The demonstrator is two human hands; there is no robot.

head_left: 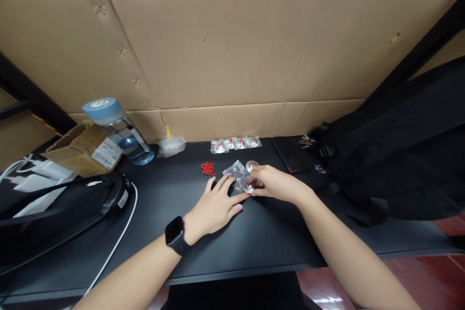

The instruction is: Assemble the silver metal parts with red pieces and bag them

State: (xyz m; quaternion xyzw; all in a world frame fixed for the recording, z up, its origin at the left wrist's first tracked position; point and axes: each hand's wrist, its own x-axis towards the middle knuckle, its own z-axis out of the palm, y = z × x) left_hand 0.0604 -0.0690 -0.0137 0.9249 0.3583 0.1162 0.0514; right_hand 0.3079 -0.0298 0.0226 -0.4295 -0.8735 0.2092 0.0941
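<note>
A small round silvery metal disc [246, 188] with a bit of red cord lies by a clear plastic bag [237, 169] on the black table. My right hand [267, 181] has its fingers closed at the disc, around its red cord side; the exact hold is partly hidden. My left hand [216, 206], with a black watch on the wrist, lies with fingers spread, fingertips on the bag and the disc's near edge. Just behind, a second silvery disc [250, 165] touches the right hand's knuckles or sits close to them. Left of the bag is a small pile of red cords [208, 168].
Several bagged silvery discs [238, 143] line the cardboard wall [232, 48]. On the left stand a water bottle [127, 133], an open carton [89, 150] and a white cable [121, 237]. Right of the hands are a dark flat case [292, 155], keys [307, 141] and a black backpack [395, 155].
</note>
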